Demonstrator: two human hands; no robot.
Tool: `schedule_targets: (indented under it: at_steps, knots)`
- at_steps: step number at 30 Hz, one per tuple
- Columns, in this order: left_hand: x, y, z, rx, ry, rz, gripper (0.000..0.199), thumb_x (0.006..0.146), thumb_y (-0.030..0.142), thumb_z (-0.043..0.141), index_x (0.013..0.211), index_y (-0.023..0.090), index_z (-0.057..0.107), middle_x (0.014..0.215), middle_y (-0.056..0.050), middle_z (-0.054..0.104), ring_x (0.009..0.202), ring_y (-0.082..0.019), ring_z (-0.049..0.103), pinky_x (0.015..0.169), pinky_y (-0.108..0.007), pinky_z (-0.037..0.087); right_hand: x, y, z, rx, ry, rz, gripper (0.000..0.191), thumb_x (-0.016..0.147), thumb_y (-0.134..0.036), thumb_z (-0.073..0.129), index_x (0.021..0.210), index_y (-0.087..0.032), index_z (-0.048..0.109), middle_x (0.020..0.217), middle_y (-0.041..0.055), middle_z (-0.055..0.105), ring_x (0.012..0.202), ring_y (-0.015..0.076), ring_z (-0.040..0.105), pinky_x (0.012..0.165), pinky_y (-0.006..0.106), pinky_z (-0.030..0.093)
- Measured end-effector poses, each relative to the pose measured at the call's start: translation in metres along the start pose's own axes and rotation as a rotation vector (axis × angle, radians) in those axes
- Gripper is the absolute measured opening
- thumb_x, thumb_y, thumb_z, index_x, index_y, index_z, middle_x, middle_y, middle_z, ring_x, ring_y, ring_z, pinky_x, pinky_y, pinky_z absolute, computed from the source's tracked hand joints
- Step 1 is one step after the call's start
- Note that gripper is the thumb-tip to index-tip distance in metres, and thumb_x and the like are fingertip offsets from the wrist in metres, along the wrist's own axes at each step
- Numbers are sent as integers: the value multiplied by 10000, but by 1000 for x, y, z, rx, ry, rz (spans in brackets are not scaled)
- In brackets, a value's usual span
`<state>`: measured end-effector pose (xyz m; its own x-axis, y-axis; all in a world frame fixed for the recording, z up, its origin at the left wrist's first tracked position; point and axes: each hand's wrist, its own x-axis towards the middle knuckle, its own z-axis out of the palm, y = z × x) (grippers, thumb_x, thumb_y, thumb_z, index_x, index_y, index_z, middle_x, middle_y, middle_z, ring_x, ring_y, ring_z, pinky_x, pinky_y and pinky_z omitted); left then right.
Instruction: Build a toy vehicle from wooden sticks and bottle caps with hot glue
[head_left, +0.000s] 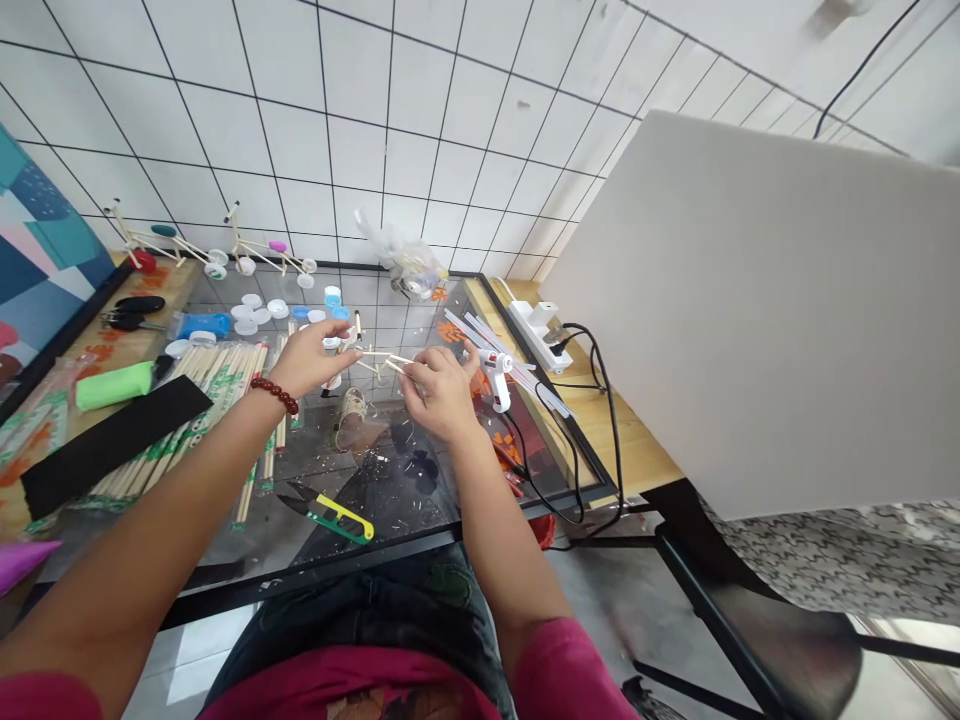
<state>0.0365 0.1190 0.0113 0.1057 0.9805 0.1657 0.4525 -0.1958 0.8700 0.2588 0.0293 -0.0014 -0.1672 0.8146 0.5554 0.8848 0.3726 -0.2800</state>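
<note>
Over the middle of the glass-topped table, my left hand [313, 357] pinches one side of a small frame of pale wooden sticks [373, 357]. A dark-tipped upright stick [358, 324] rises just beyond its fingers. My right hand [442, 388], fingers curled, pinches the stick ends on the frame's right side. The white glue gun [496, 378] lies right beside that hand, on several clear glue sticks [551, 396]. White bottle caps [251, 314] are grouped behind my left hand.
Packs of chopsticks [217, 385], a black strip [112, 445] and a green roll [115, 386] lie at left. Yellow-green snips [341, 518] are near the front edge. A power strip [540, 335] with cables is at right. Two stick models [262, 245] stand at the back.
</note>
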Motion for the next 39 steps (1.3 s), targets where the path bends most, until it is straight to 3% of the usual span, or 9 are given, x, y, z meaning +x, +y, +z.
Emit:
schedule_targets:
  at_steps: [3, 5, 11, 14, 20, 25, 39]
  knots:
    - [-3, -3, 2, 84, -34, -44, 323, 669, 493, 817, 832, 217, 778, 563, 5, 630, 554, -195, 551, 616, -303, 410, 0, 2, 0, -2, 15, 16, 165, 988, -293, 616, 862, -251, 715, 969, 23, 717, 1059, 235, 629, 1218, 583, 77]
    - [-6, -6, 3, 55, -68, -37, 315, 691, 527, 793, 732, 218, 753, 495, 13, 570, 521, -184, 520, 606, -301, 394, 0, 4, -1, 6, 25, 28, 169, 989, -293, 612, 862, -251, 716, 970, 23, 718, 1056, 233, 632, 1215, 580, 82]
    - [-8, -13, -9, -268, 11, -36, 407, 579, 575, 887, 681, 204, 755, 703, -25, 689, 721, -196, 588, 710, -298, 453, 3, 8, 3, 104, 85, 72, 166, 988, -310, 621, 870, -254, 724, 958, 9, 725, 1032, 215, 649, 1211, 552, 120]
    - [-12, -13, -22, -326, -18, -26, 433, 555, 584, 916, 719, 204, 789, 825, -58, 749, 847, -229, 644, 809, -322, 496, 10, 7, 7, 154, 76, 78, 164, 984, -312, 631, 868, -251, 730, 972, 9, 730, 1037, 211, 657, 1210, 544, 130]
    - [-23, -16, -36, -346, -35, 2, 405, 595, 581, 921, 722, 217, 798, 919, -90, 774, 964, -277, 676, 826, -332, 538, 18, 3, 14, 153, -10, 38, 176, 979, -325, 641, 852, -248, 734, 968, 14, 732, 1017, 208, 654, 1232, 552, 102]
    - [-26, -18, -35, -365, -62, -10, 421, 553, 565, 953, 729, 217, 795, 916, -92, 773, 965, -285, 684, 839, -336, 550, 15, 4, 17, 194, -14, 47, 170, 971, -337, 655, 853, -252, 743, 969, 13, 730, 1020, 214, 650, 1241, 559, 82]
    - [-31, -17, -34, -257, -121, 116, 362, 715, 587, 861, 769, 235, 796, 987, -103, 792, 995, -289, 704, 892, -348, 557, 11, 2, 14, 249, -83, 49, 135, 944, -303, 693, 839, -241, 752, 972, 4, 737, 1054, 204, 665, 1248, 555, 59]
